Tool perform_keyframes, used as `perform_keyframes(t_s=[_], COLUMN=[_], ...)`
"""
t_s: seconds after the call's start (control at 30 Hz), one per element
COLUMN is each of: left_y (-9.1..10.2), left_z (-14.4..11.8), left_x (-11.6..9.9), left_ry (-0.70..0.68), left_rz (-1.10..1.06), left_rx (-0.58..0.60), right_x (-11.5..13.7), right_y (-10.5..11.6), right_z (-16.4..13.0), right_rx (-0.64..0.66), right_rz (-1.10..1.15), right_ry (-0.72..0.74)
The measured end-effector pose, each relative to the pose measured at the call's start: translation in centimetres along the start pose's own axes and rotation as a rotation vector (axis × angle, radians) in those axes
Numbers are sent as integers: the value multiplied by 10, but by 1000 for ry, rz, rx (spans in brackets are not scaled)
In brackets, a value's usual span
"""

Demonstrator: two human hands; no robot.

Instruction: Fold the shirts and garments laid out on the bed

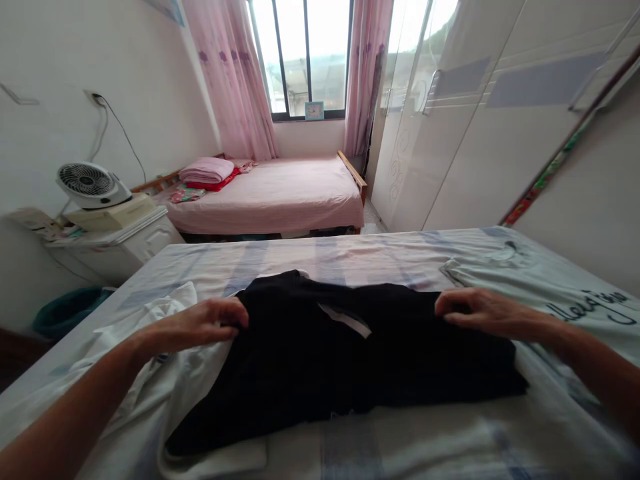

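Note:
A black garment (300, 353) stretches between my two hands above the bed; its exact kind is hard to make out. A narrow slit in its middle shows something pale. My left hand (225, 319) pinches its upper left edge, fingers curled in. At the upper right edge, my right hand (457, 308) grips the cloth the same way. Under the garment's left side, a white flat thing with a rounded edge (167, 460) shows; the cloth hides most of it.
White crumpled cloth (145, 320) lies left on the striped bed sheet (350, 453). A pale green shirt with black lettering (540, 287) is spread at right. Beyond stand a pink bed (290, 193), a white wardrobe (450, 147) and a fan (90, 183) on a cabinet.

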State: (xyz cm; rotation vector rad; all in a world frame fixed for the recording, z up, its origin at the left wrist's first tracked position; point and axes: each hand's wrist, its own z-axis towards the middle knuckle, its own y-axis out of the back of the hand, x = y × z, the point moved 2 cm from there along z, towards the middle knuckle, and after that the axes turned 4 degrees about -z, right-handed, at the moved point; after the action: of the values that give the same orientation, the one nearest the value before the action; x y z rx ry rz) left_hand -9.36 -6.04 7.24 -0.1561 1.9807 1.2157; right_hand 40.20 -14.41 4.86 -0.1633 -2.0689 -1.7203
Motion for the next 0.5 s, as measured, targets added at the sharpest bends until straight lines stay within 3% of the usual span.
perform_keyframes(t_s=[0.07, 0.2, 0.3, 0.4, 0.5], left_y=[-8, -22, -32, -34, -20], left_z=[-8, 4, 17, 21, 20], left_x=[6, 16, 15, 9, -3], left_ry=[16, 91, 124, 128, 129], left_rz=[-26, -120, -144, -129, -169], left_rx=[60, -166, -289, -275, -279], right_x=[1, 13, 28, 41, 47], right_y=[-2, -9, -19, -24, -11], right_z=[-11, 3, 19, 24, 25], right_rx=[-32, -242, -189, -140, -227], right_rz=[30, 5, 16, -24, -74], right_ry=[-47, -112, -23, 32, 2])
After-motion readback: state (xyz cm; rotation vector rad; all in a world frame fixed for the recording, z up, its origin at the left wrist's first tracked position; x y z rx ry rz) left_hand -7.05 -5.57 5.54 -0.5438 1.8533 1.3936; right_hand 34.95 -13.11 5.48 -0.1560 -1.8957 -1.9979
